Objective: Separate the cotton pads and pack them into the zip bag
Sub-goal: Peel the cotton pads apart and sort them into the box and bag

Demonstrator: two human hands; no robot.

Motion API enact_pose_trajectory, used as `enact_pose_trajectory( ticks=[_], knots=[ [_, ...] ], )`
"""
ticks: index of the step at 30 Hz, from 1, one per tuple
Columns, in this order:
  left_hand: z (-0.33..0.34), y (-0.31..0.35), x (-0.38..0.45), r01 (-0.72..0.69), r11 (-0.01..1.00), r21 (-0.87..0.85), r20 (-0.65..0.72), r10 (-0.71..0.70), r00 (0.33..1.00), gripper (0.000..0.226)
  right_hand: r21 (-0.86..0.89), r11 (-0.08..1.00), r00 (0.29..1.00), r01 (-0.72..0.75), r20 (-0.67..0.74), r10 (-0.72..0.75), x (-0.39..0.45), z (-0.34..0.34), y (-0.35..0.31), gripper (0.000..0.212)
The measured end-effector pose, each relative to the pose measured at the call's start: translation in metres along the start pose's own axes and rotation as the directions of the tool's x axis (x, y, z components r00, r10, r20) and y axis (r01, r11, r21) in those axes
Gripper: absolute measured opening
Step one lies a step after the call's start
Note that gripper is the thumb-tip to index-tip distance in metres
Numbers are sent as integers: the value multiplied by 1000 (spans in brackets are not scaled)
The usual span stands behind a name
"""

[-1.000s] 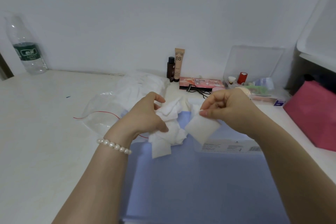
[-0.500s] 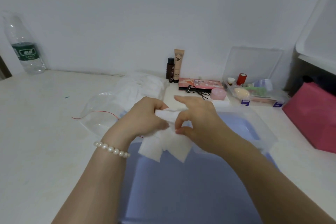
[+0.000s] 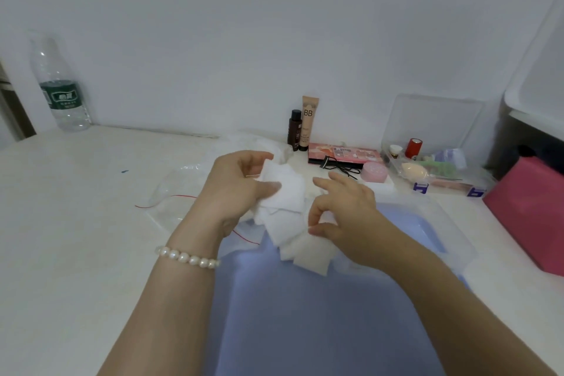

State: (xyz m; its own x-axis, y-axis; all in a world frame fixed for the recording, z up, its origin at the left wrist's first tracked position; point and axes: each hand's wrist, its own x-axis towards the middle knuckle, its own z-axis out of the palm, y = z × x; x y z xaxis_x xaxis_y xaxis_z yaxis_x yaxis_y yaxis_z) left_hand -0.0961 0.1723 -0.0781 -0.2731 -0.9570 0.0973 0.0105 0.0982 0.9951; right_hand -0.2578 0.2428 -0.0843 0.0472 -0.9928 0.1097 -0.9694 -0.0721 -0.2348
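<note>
Head view: the left hand (image 3: 241, 189) grips a bunch of pads (image 3: 282, 192) over the bin (image 3: 427, 217); the right hand (image 3: 341, 210) pinches one low pad (image 3: 308, 253). It is best peeled off slowly, with the bunch held steady. The bag (image 3: 177, 192) lies left on the pale bench (image 3: 76, 223), with a bottle (image 3: 61, 85) by the far white wall.
</note>
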Motion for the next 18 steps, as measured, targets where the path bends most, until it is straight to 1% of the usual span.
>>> enact_pose_trajectory(
  ticks=[2, 3, 4, 5, 6, 7, 8, 9, 10, 11, 12, 13, 14, 16, 18],
  knots=[
    [3, -1, 1, 11, 995, -98, 2, -11, 1000, 39, 198, 980, 998, -32, -39, 41, -8, -23, 4, 22],
    [5, -1, 1, 18, 989, -150, 1, -18, 1000, 38, 327, 944, 994, -44, -84, 75, -12, -35, 8, 22],
    [8, -1, 1, 23, 978, -207, -2, -24, 1000, 36, 453, 891, 981, -37, -152, 118, -15, -44, 12, 22],
    [12, -1, 1, 28, 963, -270, -5, -30, 1000, 34, 580, 814, 959, -10, -225, 172, -17, -52, 17, 22],
    [16, -1, 0, 36, 942, -335, -7, -41, 999, 31, 707, 707, 934, 32, -273, 230, -19, -57, 20, 23],
    [21, -1, -1, 49, 918, -395, -10, -58, 998, 29, 825, 560, 917, 79, -281, 284, -19, -59, 22, 22],
    [26, -2, -2, 61, 897, -437, -17, -76, 997, 28, 919, 376, 911, 123, -254, 324, -19, -61, 21, 20],
    [32, -3, -4, 68, 883, -465, -26, -91, 996, 26, 971, 187, 918, 147, -204, 341, -18, -61, 20, 17],
    [36, -4, -5, 70, 869, -489, -37, -101, 994, 24, 988, 35, 929, 149, -152, 338, -17, -60, 18, 13],
    [40, -5, -6, 66, 857, -511, -48, -106, 993, 23, 989, -51, 939, 136, -113, 325, -16, -58, 15, 9],
    [43, -6, -6, 57, 851, -521, -60, -103, 993, 22, 990, -72, 947, 120, -92, 309, -14, -55, 13, 9],
    [45, -7, -7, 46, 851, -523, -71, -97, 993, 21, 993, -47, 951, 104, -85, 297, -12, -50, 11, 10],
    [47, -7, -8, 37, 849, -527, -74, -89, 993, 19, 996, 6, 950, 91, -88, 300, -10, -44, 9, 12],
    [50, -6, -11, 39, 833, -552, -56, -84, 995, 18, 990, 128, 929, 67, -108, 353, -6, -33, 7, 16],
    [52, -5, -12, 73, 800, -596, -8, -97, 995, 18, 968, 242, 902, 71, -166, 398, -3, -25, 6, 17]
  ],
)
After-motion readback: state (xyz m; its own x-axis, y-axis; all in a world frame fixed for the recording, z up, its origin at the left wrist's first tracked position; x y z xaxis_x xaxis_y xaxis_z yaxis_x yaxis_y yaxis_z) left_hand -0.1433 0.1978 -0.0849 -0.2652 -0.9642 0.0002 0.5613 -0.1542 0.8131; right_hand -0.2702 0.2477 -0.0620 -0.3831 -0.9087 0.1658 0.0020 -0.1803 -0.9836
